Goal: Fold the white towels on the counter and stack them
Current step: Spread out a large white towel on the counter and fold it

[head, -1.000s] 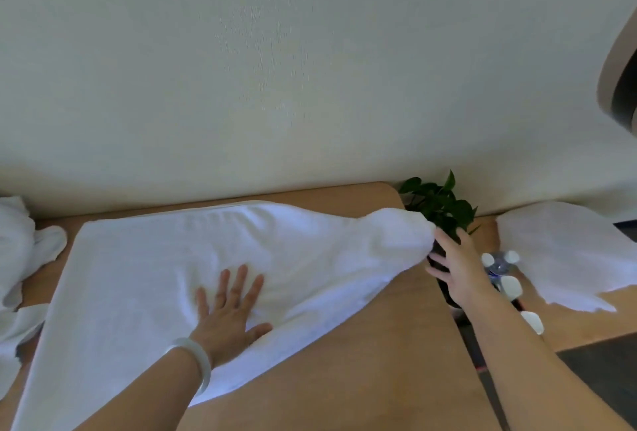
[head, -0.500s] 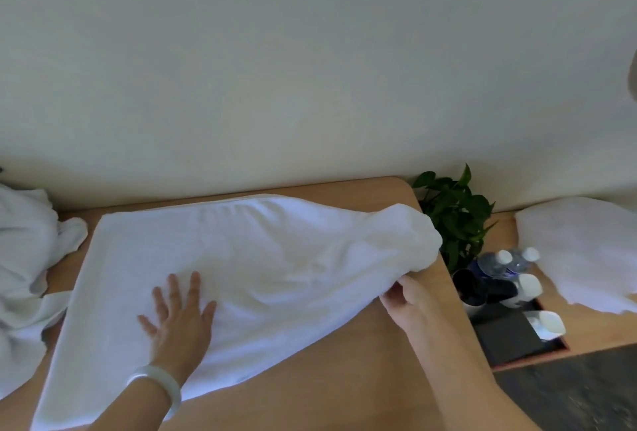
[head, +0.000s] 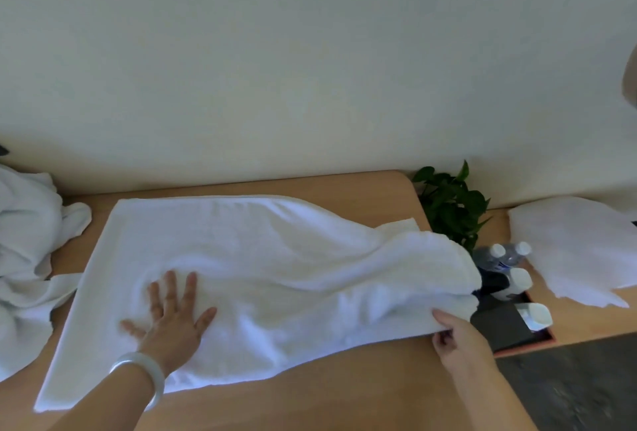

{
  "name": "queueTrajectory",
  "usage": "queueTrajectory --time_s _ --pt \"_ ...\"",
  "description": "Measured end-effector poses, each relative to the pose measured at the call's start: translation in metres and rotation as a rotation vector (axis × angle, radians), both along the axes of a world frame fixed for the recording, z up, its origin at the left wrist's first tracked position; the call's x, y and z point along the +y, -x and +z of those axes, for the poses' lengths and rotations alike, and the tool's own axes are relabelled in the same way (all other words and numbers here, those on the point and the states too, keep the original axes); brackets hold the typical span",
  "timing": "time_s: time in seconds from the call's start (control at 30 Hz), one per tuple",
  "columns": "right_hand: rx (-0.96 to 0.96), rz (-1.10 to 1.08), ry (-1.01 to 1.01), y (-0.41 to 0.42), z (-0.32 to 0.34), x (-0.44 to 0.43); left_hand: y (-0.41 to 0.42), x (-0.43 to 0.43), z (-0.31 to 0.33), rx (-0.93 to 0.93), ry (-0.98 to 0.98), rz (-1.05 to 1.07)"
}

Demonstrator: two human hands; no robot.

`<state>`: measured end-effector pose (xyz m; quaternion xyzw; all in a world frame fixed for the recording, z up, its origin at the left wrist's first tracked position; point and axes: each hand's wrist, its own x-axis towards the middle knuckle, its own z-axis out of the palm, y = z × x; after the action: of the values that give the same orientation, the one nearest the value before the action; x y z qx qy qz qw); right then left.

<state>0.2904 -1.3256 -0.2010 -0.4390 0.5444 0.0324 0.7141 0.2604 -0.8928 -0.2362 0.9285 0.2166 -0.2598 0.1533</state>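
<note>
**Left hand flat on the white towel, right hand at its bunched end**

Head view: the left hand, a pale bangle on its wrist, is laid with fingers straight and spread on the left half of the white towel, which it presses onto the wooden counter. The right hand is seen at the towel's right end, near the counter's right edge, where the lifted, bunched cloth is gripped between curled fingers and thumb. The towel is spread lengthwise across the counter. Its left part lies flat, while its right part is raised in a soft hump with deep folds.

A heap of crumpled white towels is seen at the counter's left end, touching the spread towel's corner. On a lower surface to the right a potted plant, capped water bottles, a dark tray and a flat white cloth are found.

The towel is judged to be thick, soft and limp, of moderate weight and not slippery, so no shape will be kept unless the cloth is carried. It is best taken at the corners or along the short hem, with the far part pinned flat, as is done here. A fold of the right end over to the left is judged to be in hand. Nothing folded is seen stacked on the counter.
</note>
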Motion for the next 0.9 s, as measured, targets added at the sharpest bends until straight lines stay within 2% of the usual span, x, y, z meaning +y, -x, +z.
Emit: queueTrajectory --time_s 0.13,0.23,0.3,0.37,0.43,0.53,0.6,0.67,0.73,0.8,0.83,0.9 --pt "-0.066 0.035 -0.068 -0.006 -0.013 -0.018 0.000 0.001 0.003 0.024 0.001 -0.017" --pt "-0.217 0.056 -0.058 -0.019 0.001 -0.025 0.000 0.001 0.004 0.022 0.000 -0.033" --pt "-0.256 0.161 0.065 -0.024 0.007 -0.035 0.003 0.003 0.002 0.028 -0.013 -0.038" --pt "-0.123 0.306 0.210 -0.020 0.005 -0.046 0.008 0.001 0.003 0.029 -0.033 -0.043" --pt "0.024 0.457 0.247 -0.013 0.002 -0.054 0.012 -0.001 0.000 0.025 -0.033 -0.038" --pt "0.144 0.648 0.384 -0.021 0.003 -0.060 0.011 -0.010 0.006 0.037 -0.062 -0.070" --pt "0.149 0.619 0.548 -0.034 0.012 -0.059 0.003 -0.027 0.014 -0.112 -0.145 -0.249" --pt "0.077 0.564 0.642 -0.050 0.020 -0.054 -0.012 -0.054 0.021 -0.251 -0.093 -0.444" --pt "0.024 0.579 0.616 -0.065 0.026 -0.044 -0.025 -0.086 0.023 -0.202 -0.002 -0.544" --pt "0.076 0.719 0.664 -0.077 0.027 -0.038 -0.040 -0.115 0.027 -0.072 -0.036 -0.581" --pt "0.121 0.835 0.786 -0.083 0.025 -0.038 -0.046 -0.123 0.026 -0.044 -0.053 -0.599" --pt "0.158 0.986 1.034 -0.093 0.021 -0.041 -0.059 -0.136 0.034 -0.110 -0.136 -0.617"
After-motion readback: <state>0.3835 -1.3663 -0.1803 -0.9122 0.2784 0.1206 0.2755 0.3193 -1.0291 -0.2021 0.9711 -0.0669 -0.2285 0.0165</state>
